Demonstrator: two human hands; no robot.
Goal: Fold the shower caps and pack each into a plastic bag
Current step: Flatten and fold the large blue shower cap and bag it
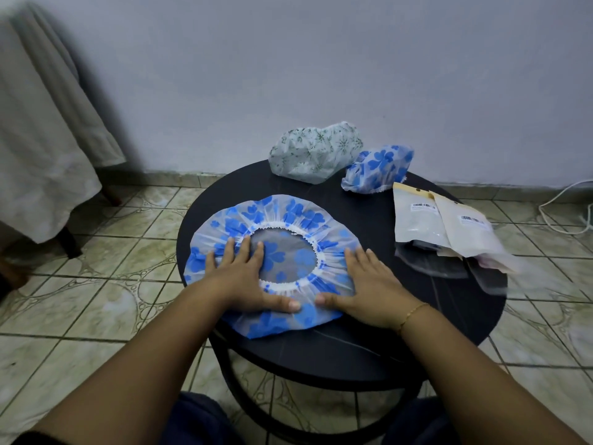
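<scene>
While your left hand (245, 277) and right hand (369, 284) lie flat on the blue-flowered shower cap (272, 261), fingers straight and spread, gripping nothing, the cap sits opened out on the near left part of the round black table (353, 342), its elastic opening facing up; that looks like smoothing, so the thin plastic lies even before a first fold; your left fingers reach over the gathered elastic rim into the opening, while your right palm bears on the cap's right edge, thumbs nearly meeting at the near side, which pins it from both sides. Toward the wall a green-patterned cap (316, 152) and a second blue cap (377, 168) wait bunched and unfolded, just beside each other; the plastic bags (449, 226) lie overlapped at the right edge, well apart from your hands, presumably kept handy for packing; nothing appears bagged yet.
</scene>
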